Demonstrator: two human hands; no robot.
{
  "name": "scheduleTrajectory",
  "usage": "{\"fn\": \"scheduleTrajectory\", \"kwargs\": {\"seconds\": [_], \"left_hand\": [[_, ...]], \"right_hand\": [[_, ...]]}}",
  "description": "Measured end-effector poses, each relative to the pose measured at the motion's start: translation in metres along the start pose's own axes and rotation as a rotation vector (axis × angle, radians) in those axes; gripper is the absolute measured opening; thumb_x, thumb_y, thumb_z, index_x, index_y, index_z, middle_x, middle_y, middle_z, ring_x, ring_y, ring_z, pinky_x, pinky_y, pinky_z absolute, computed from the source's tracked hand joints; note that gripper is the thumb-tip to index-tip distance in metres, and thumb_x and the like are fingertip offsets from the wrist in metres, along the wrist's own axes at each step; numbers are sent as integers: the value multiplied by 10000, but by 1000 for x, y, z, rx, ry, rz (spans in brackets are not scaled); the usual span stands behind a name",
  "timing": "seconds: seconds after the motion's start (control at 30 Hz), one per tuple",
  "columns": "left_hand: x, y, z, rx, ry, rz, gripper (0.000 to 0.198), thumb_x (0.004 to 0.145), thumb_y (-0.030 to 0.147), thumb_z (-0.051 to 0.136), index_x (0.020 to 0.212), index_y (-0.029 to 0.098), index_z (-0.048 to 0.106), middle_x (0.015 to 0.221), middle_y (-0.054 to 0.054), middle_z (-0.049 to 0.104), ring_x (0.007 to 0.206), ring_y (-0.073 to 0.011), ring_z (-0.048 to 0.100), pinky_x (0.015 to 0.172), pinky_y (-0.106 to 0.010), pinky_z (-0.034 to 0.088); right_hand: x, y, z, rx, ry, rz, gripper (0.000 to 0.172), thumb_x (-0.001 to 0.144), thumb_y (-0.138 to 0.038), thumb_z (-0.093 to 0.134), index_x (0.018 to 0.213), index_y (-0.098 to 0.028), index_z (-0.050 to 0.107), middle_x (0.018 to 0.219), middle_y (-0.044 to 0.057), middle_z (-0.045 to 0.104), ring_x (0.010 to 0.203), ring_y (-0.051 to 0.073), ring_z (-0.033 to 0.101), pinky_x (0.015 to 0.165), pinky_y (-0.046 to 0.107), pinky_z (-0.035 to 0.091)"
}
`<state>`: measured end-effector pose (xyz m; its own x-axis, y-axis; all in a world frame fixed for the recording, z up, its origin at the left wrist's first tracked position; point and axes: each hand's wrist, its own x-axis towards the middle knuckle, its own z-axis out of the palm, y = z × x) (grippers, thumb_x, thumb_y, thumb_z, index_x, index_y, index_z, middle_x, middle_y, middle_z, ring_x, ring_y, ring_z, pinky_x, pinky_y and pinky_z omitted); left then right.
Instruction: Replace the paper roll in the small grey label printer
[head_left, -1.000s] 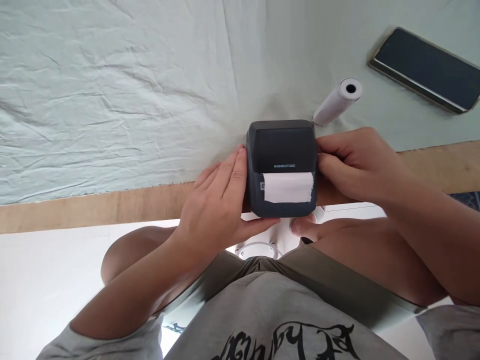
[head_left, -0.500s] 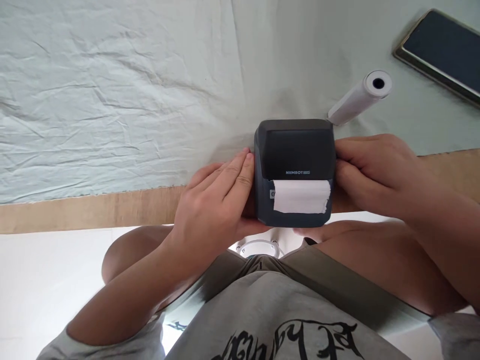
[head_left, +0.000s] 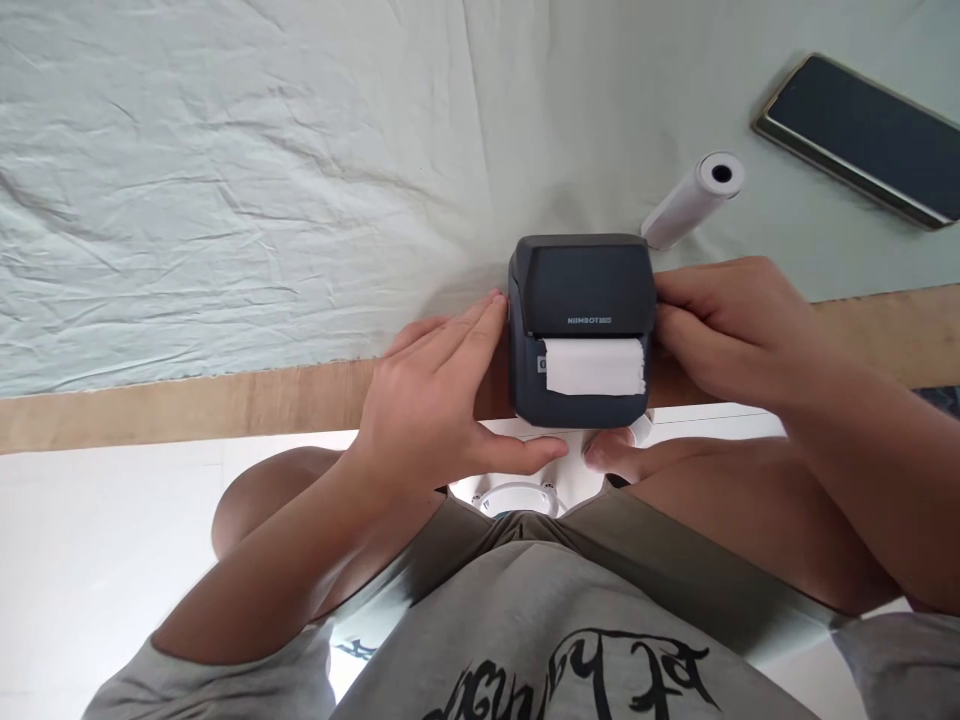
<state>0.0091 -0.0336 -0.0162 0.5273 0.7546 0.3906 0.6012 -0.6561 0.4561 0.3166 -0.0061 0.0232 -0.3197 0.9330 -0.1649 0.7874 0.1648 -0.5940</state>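
left hand (head_left: 420,400) has swung its thumb wide of the niimbot label printer (head_left: 589,285), between both hands; right hand (head_left: 739,325) abuts its right side, hold too obscured to confirm.

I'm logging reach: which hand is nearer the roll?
Right. The right hand is just below the roll in the picture; the left hand is farther, left of the printer.

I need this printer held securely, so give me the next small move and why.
Probably close the thumb of the left hand in against the near side of the printer. That thumb shows apart from it, while the fingertips lie at its left side and the right hand is against the other; in this view the printer also reaches past the table's wooden edge.
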Motion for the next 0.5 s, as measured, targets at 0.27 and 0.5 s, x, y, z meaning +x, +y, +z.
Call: {"fn": "scheduleTrajectory", "kwargs": {"seconds": [0.27, 0.5], "left_hand": [[8, 1, -10, -308, 290, -158, 359, 1086, 598, 837, 1268, 308, 729, 1001, 19, 863, 800, -184, 831, 666, -341, 659], [23, 13, -19, -360, 330, -198, 524, 1226, 483, 668, 741, 285, 676, 592, 91, 674, 470, -94, 649, 432, -330, 438]], "right_hand": [[-4, -7, -7, 200, 132, -19, 401, 858, -553, 699, 800, -234, 463, 605, -30, 542, 516, 85, 424, 491, 284, 301], [-2, -11, -10, 279, 155, -138, 415, 859, -414, 847, 798, -229, 480, 620, -44, 580, 504, 62, 423, 467, 266, 288]]}}
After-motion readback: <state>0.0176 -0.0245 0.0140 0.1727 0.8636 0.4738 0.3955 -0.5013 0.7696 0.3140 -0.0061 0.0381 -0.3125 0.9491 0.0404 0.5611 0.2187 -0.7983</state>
